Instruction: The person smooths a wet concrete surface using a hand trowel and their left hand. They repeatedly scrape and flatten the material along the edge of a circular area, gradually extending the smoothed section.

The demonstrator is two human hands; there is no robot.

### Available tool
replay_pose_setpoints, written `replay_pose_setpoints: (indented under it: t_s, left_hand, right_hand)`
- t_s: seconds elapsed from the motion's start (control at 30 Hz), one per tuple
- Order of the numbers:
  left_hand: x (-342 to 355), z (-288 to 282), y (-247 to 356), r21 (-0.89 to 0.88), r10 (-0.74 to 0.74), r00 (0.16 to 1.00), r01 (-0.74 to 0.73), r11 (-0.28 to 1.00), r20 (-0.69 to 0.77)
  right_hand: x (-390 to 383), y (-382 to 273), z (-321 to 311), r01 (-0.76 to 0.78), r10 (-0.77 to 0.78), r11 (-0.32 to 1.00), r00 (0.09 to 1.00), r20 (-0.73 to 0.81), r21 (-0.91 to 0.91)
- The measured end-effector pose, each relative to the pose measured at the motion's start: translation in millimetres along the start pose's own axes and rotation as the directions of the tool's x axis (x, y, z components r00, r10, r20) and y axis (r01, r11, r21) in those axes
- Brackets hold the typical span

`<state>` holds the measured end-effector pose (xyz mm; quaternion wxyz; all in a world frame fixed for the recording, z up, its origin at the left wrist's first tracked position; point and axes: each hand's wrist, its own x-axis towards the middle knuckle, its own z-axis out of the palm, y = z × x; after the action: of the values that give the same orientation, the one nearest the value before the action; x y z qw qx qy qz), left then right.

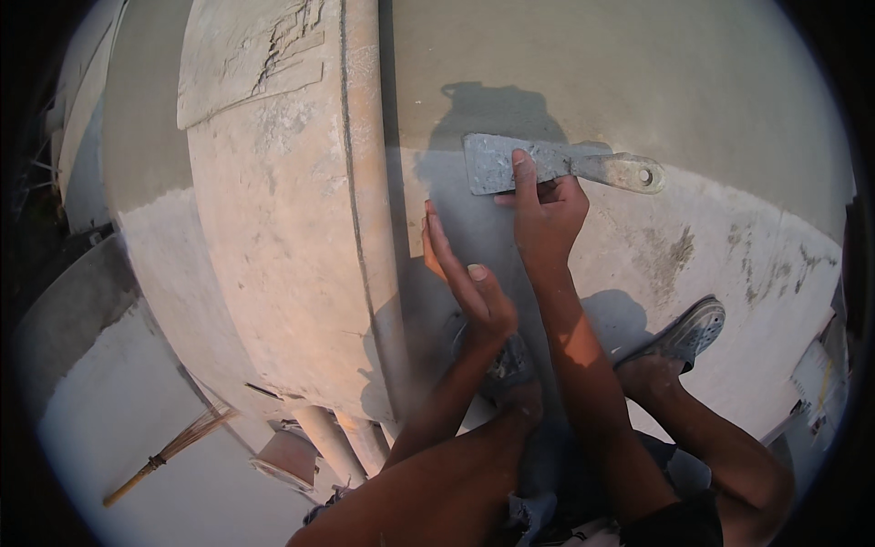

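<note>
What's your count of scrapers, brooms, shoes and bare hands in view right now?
Scraper: 1
Broom: 1
Shoes: 2 (left shoe, right shoe)
Hands: 2 (left hand, right hand)
Total: 6

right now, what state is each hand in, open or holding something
Left hand: open, fingers extended, nothing visible in it.
Right hand: holding the putty knife by its blade, thumb on the blade's face.

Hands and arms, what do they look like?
The left hand and right hand are bare, without gloves or watches. The left forearm and right forearm are uncovered too. Black cloth, maybe a sleeve, shows at the right forearm's lower end.
</note>
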<state>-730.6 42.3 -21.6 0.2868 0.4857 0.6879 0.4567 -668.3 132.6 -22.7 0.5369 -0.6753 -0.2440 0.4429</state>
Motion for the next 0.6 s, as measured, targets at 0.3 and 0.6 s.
replay_pose_setpoints:
  t_s: [0.3, 0.6]
  left_hand:
    - [-1.2, 5.6, -0.6, -0.166, -0.124, 0.984, 0.102, 0.981, -0.13]
    - [0.4, -0.4, -1.0, -0.027, 0.035, 0.995, -0.037, 0.999, -0.092]
  right_hand:
    - [-4.4, 16.1, 51.0, 0.145, -0.065, 0.939, 0.965, 0.256, -0.311]
    - [-5.4, 2.1, 19.2, -0.039, 0.041, 0.998, 0.998, 0.05, -0.046]
